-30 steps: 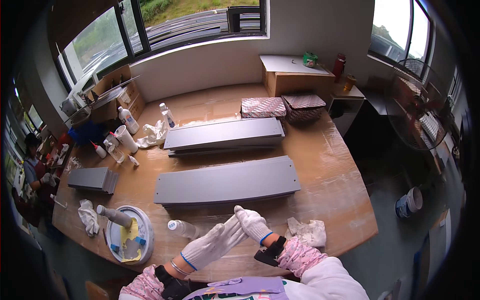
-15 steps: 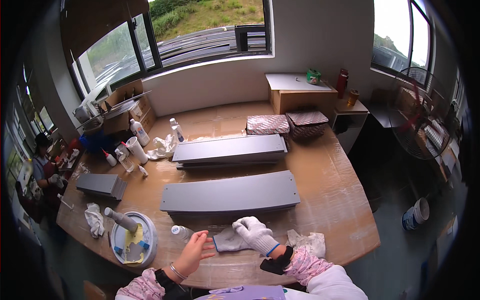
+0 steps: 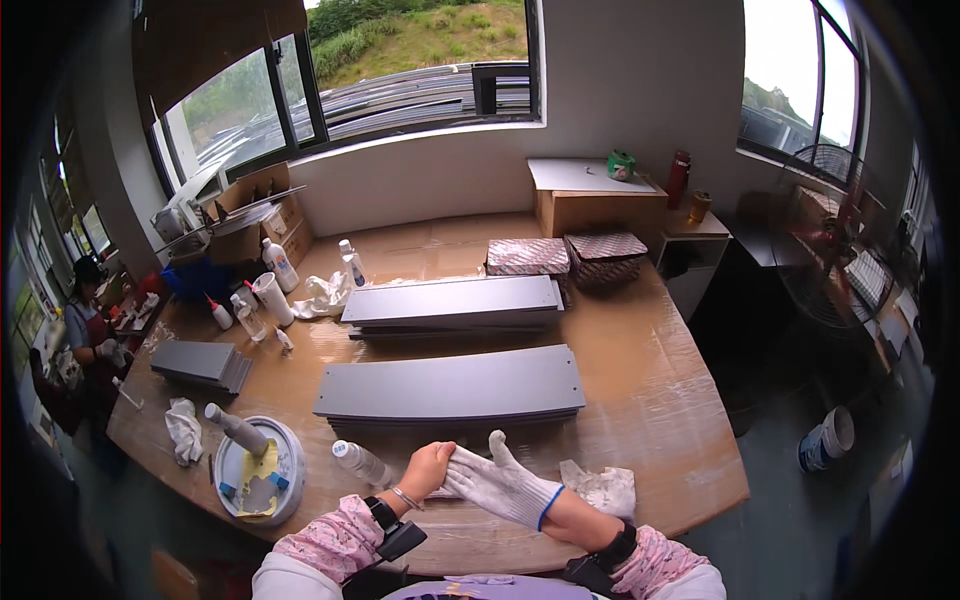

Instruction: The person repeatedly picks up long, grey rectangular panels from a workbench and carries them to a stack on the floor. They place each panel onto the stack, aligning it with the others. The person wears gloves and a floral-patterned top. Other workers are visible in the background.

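My bare left hand (image 3: 428,470) is closed round the fingertips of the white knitted glove (image 3: 512,494) on my right hand (image 3: 496,482). That glove has a blue cuff edge. Inside it my right hand is open, fingers stretched out to the left and thumb raised. Both hands are above the near table edge, just in front of a stack of long grey panels (image 3: 450,385). A clear, white-capped bottle (image 3: 362,464) leans beside my left wrist. The second glove is mostly hidden beneath my hands. Right of them lies a crumpled, stained white cloth (image 3: 602,490).
At left, a round white tub (image 3: 292,455) carries a grey bottle (image 3: 238,430) and a yellow sheet. Shorter grey panels (image 3: 200,364) and several bottles stand beyond it. Another panel stack (image 3: 455,300) and two patterned boxes (image 3: 605,258) lie farther back. A person (image 3: 90,330) works far left.
My left hand, open and apart before, has moved right and closed on the right glove's fingertips. My right hand has turned, its thumb now up. The view has shifted slightly.
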